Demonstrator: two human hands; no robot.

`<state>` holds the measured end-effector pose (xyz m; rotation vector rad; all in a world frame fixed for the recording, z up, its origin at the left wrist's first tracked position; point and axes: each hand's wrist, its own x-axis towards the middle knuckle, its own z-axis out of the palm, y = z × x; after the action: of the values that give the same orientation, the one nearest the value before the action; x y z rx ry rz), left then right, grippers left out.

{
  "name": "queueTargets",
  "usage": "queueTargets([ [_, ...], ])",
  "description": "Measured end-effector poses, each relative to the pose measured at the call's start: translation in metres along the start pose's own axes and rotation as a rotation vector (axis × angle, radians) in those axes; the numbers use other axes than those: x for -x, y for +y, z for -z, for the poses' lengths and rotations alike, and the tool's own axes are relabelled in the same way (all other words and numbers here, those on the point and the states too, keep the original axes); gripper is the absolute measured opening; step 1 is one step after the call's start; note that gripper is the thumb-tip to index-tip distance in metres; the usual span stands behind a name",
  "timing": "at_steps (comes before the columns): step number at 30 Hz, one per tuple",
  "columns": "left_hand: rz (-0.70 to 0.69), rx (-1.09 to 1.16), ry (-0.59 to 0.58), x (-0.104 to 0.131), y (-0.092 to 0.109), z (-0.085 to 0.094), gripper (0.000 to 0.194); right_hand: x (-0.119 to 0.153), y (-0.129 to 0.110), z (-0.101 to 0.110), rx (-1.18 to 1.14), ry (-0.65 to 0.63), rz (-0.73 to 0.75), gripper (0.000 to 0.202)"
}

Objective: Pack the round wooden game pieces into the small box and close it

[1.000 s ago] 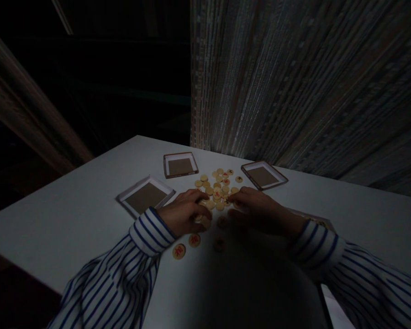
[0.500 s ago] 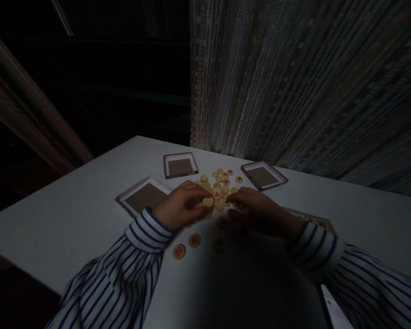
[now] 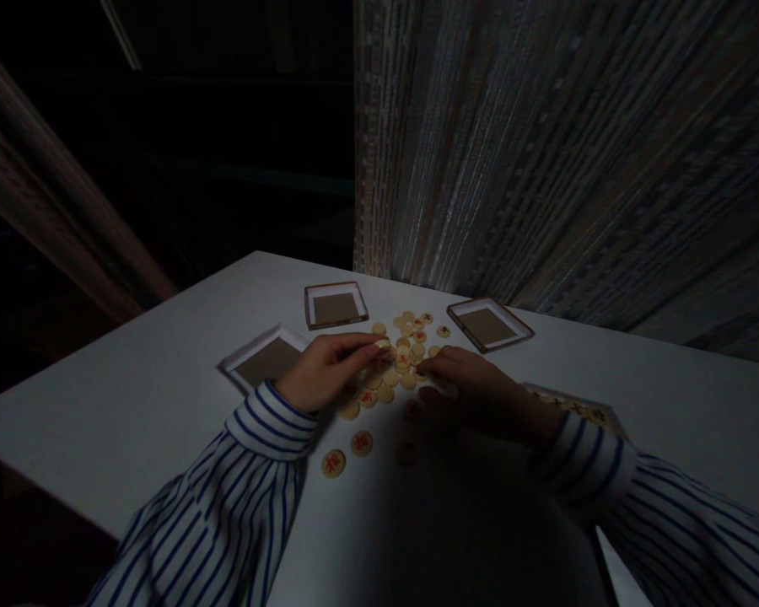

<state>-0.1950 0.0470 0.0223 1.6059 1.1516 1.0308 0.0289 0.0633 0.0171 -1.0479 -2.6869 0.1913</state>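
Round wooden Chinese chess pieces lie in a loose pile on the white table, some blank side up, some with red or black characters. My left hand is over the pile's left side, its thumb and fingers pinching one Chinese chess piece. At the pile's right edge, my right hand has its thumb and index finger apart, with the fingertips by a dark-lettered piece; much of this hand is in shadow. Two red-marked pieces lie nearer to me, below my left wrist.
Shallow box parts stand around the pile: one at the back, one at the back right and one at left. Beside my right wrist, a tray holds several pieces. A string curtain hangs behind the table.
My left hand has lifted and shifted slightly away from me with a piece in its fingers, uncovering pieces beneath, one red-marked. My right hand has barely moved.
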Motion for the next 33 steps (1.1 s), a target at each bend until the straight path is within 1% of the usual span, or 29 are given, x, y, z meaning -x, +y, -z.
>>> queueTargets([
  [4,0.072,0.02,0.004,-0.001,-0.002,0.0,0.03,0.0,0.0,0.0,-0.009,0.015,0.015,0.027],
  [8,0.079,0.052,-0.003,-0.001,-0.003,0.0,0.028,-0.001,-0.002,0.001,-0.015,0.031,0.028,0.026],
  [12,0.118,0.07,-0.02,-0.002,-0.003,0.0,0.029,-0.004,-0.007,0.003,-0.047,0.06,0.04,0.023],
  [15,0.135,0.122,-0.026,-0.002,-0.004,-0.002,0.03,-0.006,-0.012,0.004,-0.098,0.109,0.012,0.02],
  [19,0.14,0.2,-0.038,-0.002,-0.005,-0.008,0.03,-0.011,-0.019,0.006,-0.155,0.213,-0.029,0.02],
  [22,0.149,0.236,-0.066,0.0,-0.005,-0.012,0.031,-0.015,-0.023,0.006,-0.178,0.266,-0.018,0.019],
  [27,0.147,0.224,-0.085,0.0,-0.002,-0.014,0.028,-0.018,-0.025,0.005,-0.119,0.288,0.048,0.021],
  [33,0.169,0.3,-0.099,0.0,0.0,-0.014,0.031,-0.018,-0.024,0.006,-0.108,0.272,0.033,0.022],
])
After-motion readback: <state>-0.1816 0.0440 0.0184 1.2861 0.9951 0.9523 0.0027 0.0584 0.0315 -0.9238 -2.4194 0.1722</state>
